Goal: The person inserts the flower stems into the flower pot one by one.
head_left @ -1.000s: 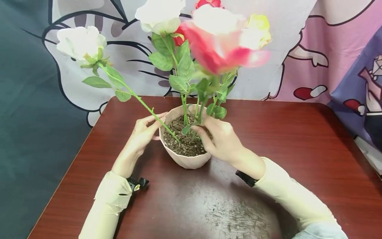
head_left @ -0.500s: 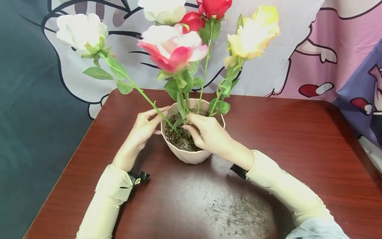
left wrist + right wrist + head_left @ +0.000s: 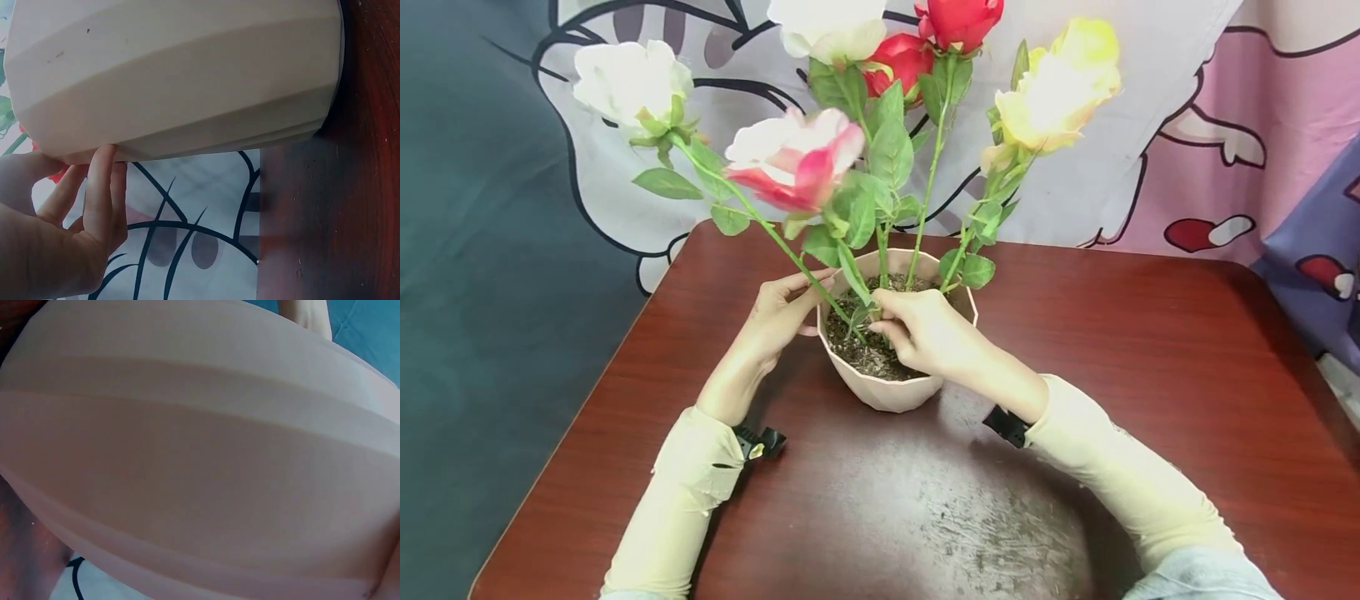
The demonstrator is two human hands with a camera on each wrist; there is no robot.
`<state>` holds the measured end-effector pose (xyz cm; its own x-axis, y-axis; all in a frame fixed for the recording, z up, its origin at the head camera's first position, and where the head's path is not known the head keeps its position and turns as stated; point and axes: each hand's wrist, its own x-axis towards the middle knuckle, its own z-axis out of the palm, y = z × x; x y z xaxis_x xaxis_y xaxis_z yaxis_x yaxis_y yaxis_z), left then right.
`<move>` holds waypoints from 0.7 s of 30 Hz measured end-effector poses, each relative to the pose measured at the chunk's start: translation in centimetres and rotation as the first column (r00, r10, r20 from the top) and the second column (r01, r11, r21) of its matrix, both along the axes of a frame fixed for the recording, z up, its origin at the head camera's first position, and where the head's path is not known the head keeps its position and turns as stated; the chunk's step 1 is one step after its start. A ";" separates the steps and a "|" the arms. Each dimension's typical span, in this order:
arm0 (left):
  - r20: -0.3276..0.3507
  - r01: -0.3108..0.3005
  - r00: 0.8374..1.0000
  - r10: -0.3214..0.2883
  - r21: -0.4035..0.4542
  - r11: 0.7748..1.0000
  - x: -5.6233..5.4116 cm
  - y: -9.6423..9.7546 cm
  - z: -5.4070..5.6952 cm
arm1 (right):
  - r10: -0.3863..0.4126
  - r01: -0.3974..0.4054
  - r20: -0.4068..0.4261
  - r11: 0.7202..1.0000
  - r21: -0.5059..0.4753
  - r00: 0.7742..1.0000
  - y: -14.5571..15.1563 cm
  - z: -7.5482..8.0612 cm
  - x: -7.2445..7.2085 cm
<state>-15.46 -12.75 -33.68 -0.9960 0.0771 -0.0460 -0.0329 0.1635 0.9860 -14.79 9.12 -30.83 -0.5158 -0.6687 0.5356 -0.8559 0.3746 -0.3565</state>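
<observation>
A faceted pale pink flower pot holds dark soil and several upright or leaning roses. My right hand pinches the lower stem of a pink-and-white rose just above the soil; the stem's foot is hidden. At the pot's left rim, my left hand grips the wall, and the left wrist view shows its fingers against the outside. Close to that thumb, a white rose leans far left. The pot's wall fills the right wrist view, leaving the right hand's grip out of sight.
Behind stand another white rose, two red roses and a yellow rose leaning right. The reddish-brown table has a worn, shiny patch in front. A cartoon-print cloth hangs along the back.
The pink-and-white rose has swung left and away from the camera, its stem still pinched in my right hand. My left hand keeps its place at the rim. The head view has shifted slightly.
</observation>
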 end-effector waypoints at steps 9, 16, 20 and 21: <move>0.012 -0.004 1.000 0.004 0.037 0.999 0.1 0.0 -0.4 | -0.054 0.054 0.056 0.999 0.003 0.997 0.2 -0.4 0.4; -0.021 0.021 1.000 -0.020 0.037 0.999 -0.4 0.5 -0.6 | -0.112 0.113 0.049 0.993 -0.014 0.992 0.8 -0.3 0.6; -0.038 0.007 0.999 -0.006 0.030 1.000 -0.8 0.7 -0.5 | -0.161 0.161 0.008 0.983 -0.084 0.987 0.9 -0.4 0.5; -0.041 0.004 0.999 -0.003 0.034 0.999 -0.9 0.7 -0.4 | -0.174 0.172 -0.010 0.979 -0.110 0.985 1.0 -0.4 0.5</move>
